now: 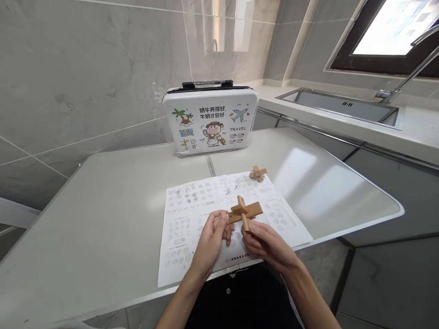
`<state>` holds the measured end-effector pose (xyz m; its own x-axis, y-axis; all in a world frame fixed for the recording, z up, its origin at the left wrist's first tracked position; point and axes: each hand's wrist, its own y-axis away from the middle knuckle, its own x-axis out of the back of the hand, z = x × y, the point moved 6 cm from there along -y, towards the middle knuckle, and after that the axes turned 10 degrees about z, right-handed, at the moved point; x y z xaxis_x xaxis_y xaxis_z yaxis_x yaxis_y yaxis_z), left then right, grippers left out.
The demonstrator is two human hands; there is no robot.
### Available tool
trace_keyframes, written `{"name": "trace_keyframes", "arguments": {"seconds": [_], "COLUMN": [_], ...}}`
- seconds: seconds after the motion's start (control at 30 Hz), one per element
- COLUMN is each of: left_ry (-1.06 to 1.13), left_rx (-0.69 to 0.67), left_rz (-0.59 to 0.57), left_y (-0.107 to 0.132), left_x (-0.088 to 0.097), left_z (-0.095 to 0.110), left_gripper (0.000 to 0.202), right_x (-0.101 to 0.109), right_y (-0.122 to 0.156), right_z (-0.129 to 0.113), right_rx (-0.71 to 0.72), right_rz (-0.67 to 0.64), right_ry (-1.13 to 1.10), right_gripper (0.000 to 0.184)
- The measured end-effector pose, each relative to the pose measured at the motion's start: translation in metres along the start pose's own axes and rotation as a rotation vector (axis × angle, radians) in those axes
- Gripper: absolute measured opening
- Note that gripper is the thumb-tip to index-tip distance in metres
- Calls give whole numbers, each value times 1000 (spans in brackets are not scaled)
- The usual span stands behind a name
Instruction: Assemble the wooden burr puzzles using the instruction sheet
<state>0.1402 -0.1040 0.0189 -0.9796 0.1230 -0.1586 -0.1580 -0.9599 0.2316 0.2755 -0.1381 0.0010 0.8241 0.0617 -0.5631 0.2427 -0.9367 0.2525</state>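
Observation:
Both my hands hold a wooden cross-shaped puzzle (244,211) just above a printed instruction sheet (192,210) on the white table (103,205). My left hand (212,237) pinches the left end of the flat wooden piece. My right hand (264,242) grips the lower end of the upright stick from below. A second, smaller wooden cross puzzle (258,173) lies at the sheet's far right corner, untouched.
A white case with cartoon travel pictures (210,119) stands upright against the tiled wall at the table's back. To the right, a counter with a steel sink (339,106) and a tap (408,75) sits under a window. The table's near edge is below my wrists.

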Motion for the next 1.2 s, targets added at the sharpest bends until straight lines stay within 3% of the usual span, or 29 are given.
{"name": "trace_keyframes", "arguments": {"seconds": [0.2,0.33,0.5,0.6,0.87,1.03,1.2], "left_ry": [-265,-489,-703,-728,-783,-803,-814], "left_rx": [-83,-184,-263,-278,-283,-289,-306], "left_rz": [65,182,315,365,312,286,270], "left_y": [9,18,32,37,35,36,37], "left_x": [38,69,103,116,122,118,116], "left_z": [10,21,28,28,23,24,26], "left_gripper": [41,37,33,33,36,36,37], "right_x": [29,52,69,62,24,29,37], "right_y": [4,-1,-13,-22,-80,-114,-128], "right_z": [-35,-58,-69,-67,-66,-65,-64], "right_rx": [59,108,98,57,-20,-63,-55], "right_rz": [246,377,456,429,235,203,172], "right_ry": [74,34,-57,-47,-123,-358,-437], "right_gripper": [35,30,30,30,33,27,21]}}
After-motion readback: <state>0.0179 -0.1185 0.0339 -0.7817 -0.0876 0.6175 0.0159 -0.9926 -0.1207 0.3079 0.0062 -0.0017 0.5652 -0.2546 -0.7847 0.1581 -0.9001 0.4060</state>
